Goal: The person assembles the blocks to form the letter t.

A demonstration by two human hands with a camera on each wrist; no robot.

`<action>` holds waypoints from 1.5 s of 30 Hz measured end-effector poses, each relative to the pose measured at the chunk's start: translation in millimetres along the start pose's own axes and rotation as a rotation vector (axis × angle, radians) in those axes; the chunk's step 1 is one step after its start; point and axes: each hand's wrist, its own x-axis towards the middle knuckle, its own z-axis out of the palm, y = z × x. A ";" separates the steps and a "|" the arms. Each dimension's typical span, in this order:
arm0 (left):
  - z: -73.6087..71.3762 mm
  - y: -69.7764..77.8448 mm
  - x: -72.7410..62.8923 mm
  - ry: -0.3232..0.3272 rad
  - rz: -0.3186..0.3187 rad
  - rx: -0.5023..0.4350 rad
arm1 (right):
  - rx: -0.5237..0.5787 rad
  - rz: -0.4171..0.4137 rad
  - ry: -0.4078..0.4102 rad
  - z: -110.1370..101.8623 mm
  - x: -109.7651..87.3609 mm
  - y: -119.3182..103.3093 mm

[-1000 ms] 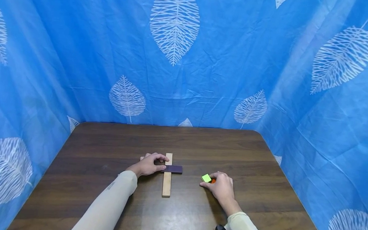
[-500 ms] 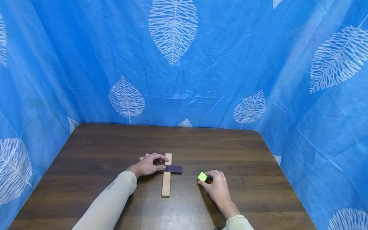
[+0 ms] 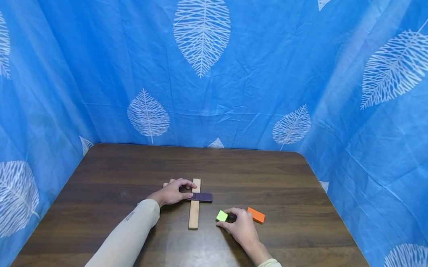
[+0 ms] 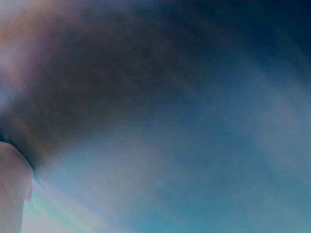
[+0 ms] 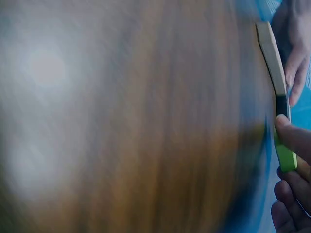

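On the brown table, a dark purple block (image 3: 204, 197) lies crosswise over a pale wooden strip (image 3: 194, 217). My left hand (image 3: 172, 191) rests at the purple block's left end, thumb overlapping it and index fingertip near the strip's far part, a gap between them. My right hand (image 3: 242, 227) pinches a lime-green block (image 3: 222, 216) between thumb and fingers, to the right of the strip. In the right wrist view the green block (image 5: 285, 158) shows below the thumb. The left wrist view is blurred, with a bit of skin (image 4: 13, 184) at its edge.
An orange block (image 3: 255, 215) lies on the wooden table (image 3: 133, 157), just right of my right hand. Blue curtains (image 3: 239, 70) with white leaf prints hang behind the table and along both sides.
My right hand has moved left and slightly nearer to me with the green block, away from the orange block, which now shows fully. My left hand and the crossed pieces have stayed put.
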 end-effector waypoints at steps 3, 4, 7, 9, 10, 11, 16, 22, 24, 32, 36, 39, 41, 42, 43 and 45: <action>-1.1 0.4 -0.1 -0.002 -0.003 -0.002 | 0.020 -0.020 -0.044 4.7 -4.2 -6.9; -1.3 0.4 -0.2 -0.003 -0.005 -0.002 | 0.025 -0.026 -0.057 6.4 -5.4 -9.0; -1.6 0.4 -0.9 -0.001 -0.007 0.000 | 0.048 -0.051 -0.104 10.5 -9.0 -15.2; -1.5 0.6 -1.6 0.001 -0.006 0.005 | 0.073 -0.065 -0.140 12.9 -11.5 -18.8; -1.5 0.7 -1.9 0.002 -0.004 0.006 | 0.085 -0.076 -0.156 14.3 -12.7 -20.3; -1.5 0.7 -2.1 0.002 -0.001 0.007 | 0.099 -0.090 -0.171 15.5 -14.2 -21.6; -1.8 1.7 -2.3 0.004 0.007 0.006 | 0.160 -0.196 -0.203 22.3 -21.0 -26.3; -1.6 1.4 -2.4 0.009 0.003 0.003 | 0.167 -0.255 -0.209 32.7 -23.2 -32.9; -1.1 0.7 -2.3 0.008 0.000 0.003 | 0.159 -0.247 -0.218 36.1 -23.1 -35.6; -0.3 -0.3 -1.3 0.014 0.012 -0.001 | 0.148 -0.207 -0.176 44.4 -24.1 -45.8; -0.2 -0.8 -0.1 0.015 0.028 0.004 | 0.139 -0.210 -0.137 46.3 -24.4 -48.7; -0.2 -1.1 0.5 0.014 0.029 -0.004 | 0.102 -0.216 -0.117 47.9 -25.0 -49.1; -0.2 -1.3 0.4 0.015 0.029 -0.007 | 0.076 -0.221 -0.110 49.2 -25.3 -48.5; -0.2 -1.4 0.4 0.014 0.029 -0.009 | 0.069 -0.221 -0.109 49.9 -25.4 -48.0; -0.2 -1.5 0.3 0.014 0.029 -0.010 | 0.063 -0.220 -0.108 50.6 -25.7 -47.5; 0.0 -1.9 0.1 0.015 0.028 -0.011 | 0.057 -0.214 -0.110 51.8 -26.0 -46.5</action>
